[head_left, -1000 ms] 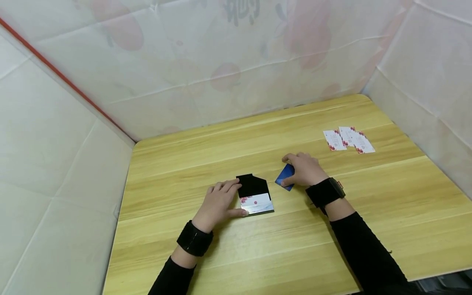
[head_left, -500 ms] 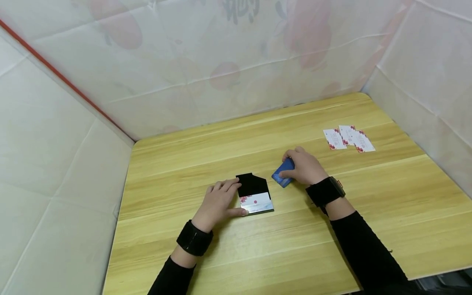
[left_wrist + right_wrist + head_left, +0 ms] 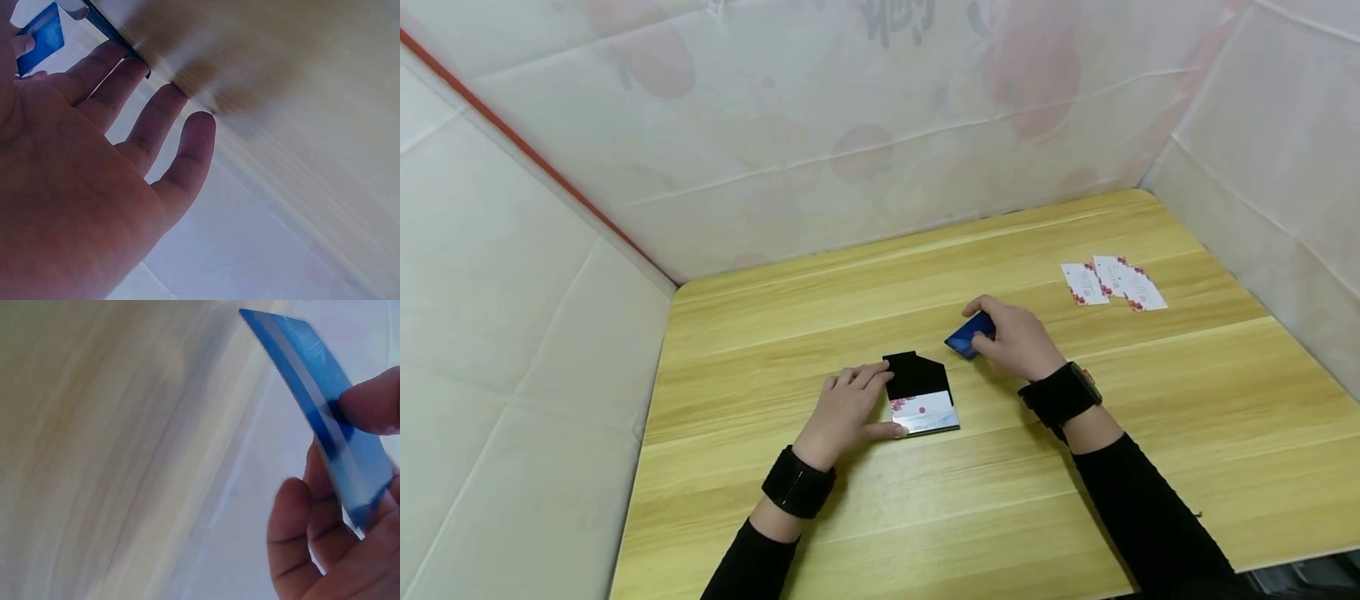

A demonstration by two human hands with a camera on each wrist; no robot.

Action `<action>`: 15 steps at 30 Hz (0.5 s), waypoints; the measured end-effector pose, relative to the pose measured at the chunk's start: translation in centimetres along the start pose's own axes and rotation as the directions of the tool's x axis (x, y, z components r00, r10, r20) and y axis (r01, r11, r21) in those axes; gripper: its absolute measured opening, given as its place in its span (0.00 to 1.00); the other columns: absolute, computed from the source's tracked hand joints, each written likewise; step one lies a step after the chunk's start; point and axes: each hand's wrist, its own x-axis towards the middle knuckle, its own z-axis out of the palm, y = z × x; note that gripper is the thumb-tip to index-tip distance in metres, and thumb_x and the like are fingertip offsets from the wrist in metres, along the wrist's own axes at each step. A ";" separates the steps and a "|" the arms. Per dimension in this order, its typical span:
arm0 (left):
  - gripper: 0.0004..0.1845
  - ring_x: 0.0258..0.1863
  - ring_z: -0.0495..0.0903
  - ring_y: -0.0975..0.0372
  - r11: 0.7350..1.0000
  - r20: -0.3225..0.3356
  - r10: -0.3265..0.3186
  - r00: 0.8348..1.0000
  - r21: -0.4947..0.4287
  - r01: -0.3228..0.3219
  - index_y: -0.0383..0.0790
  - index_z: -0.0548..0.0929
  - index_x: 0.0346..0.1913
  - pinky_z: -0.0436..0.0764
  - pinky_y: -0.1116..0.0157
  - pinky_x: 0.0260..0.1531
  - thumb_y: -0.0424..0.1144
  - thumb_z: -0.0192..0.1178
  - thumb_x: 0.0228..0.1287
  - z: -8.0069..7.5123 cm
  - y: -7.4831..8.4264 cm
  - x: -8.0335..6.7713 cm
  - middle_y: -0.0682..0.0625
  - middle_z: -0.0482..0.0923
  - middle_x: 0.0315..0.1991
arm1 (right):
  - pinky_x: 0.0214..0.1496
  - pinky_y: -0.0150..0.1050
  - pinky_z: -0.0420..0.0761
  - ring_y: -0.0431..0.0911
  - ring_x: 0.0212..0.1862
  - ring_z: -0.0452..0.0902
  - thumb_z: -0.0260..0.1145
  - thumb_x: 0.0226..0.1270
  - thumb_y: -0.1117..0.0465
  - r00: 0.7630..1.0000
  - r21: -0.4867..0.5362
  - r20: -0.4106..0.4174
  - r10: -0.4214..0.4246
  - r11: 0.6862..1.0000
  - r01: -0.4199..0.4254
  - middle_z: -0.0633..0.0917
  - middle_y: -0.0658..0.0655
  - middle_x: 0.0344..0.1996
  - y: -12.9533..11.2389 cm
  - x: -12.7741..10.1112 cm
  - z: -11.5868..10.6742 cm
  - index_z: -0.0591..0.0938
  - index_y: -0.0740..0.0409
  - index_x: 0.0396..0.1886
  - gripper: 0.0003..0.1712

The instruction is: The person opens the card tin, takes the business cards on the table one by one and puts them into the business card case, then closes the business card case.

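— Hands first: where are they?

— Right hand (image 3: 1017, 340) is raised a little above the wooden bench (image 3: 1150, 400), beyond and to the right of the black card case (image 3: 917, 392). Its fingers (image 3: 300, 531) are curled, and with the thumb they pinch a blue card (image 3: 972, 335) by one end. In the right wrist view the blue card stands on edge, tilted, with the thumb on one face and the fingers behind the other.

— And the left hand?

— Left hand (image 3: 844, 415) lies flat on the bench against the left side of the card case. Its fingers (image 3: 150, 125) are straight and spread; the fingertips touch the case's upper left edge, and the thumb reaches along the near edge. It grips nothing.

— How does the case lie?

— Flat on the bench near the middle, flap open and pointing away from the person. A white card with red flowers (image 3: 922, 410) shows in its lower half.

— Anything else on the bench?

— Three more white cards (image 3: 1114, 282) with red print lie overlapping in a row near the far right corner, well apart from both hands.
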 end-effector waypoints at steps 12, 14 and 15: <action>0.48 0.60 0.63 0.52 1.000 0.013 -0.009 1.000 0.000 0.009 0.46 0.66 0.66 0.62 0.49 0.55 0.72 0.57 0.43 0.2 0.1 0.2 0.53 0.59 0.67 | 0.55 0.53 0.68 0.55 0.56 0.71 0.66 0.56 0.68 0.999 -0.010 -0.045 -0.024 1.000 0.023 0.79 0.58 0.52 -0.4 0.0 -0.1 0.82 0.45 0.27 0.10; 0.48 0.61 0.62 0.52 1.000 0.020 -0.013 1.000 -0.003 0.013 0.46 0.66 0.66 0.61 0.48 0.56 0.72 0.57 0.43 0.2 0.2 0.2 0.53 0.59 0.68 | 0.53 0.52 0.71 0.54 0.53 0.74 0.66 0.56 0.68 0.999 -0.003 -0.039 -0.007 1.000 0.007 0.82 0.56 0.47 -0.4 -0.1 -0.1 0.84 0.46 0.30 0.10; 0.48 0.61 0.62 0.52 1.000 0.022 -0.014 1.000 -0.002 0.014 0.46 0.66 0.66 0.61 0.48 0.56 0.72 0.57 0.43 0.2 0.2 0.2 0.53 0.59 0.68 | 0.53 0.51 0.71 0.53 0.52 0.75 0.66 0.55 0.68 0.999 0.002 -0.037 -0.002 1.000 0.002 0.83 0.55 0.45 -0.5 -0.1 -0.1 0.84 0.46 0.32 0.10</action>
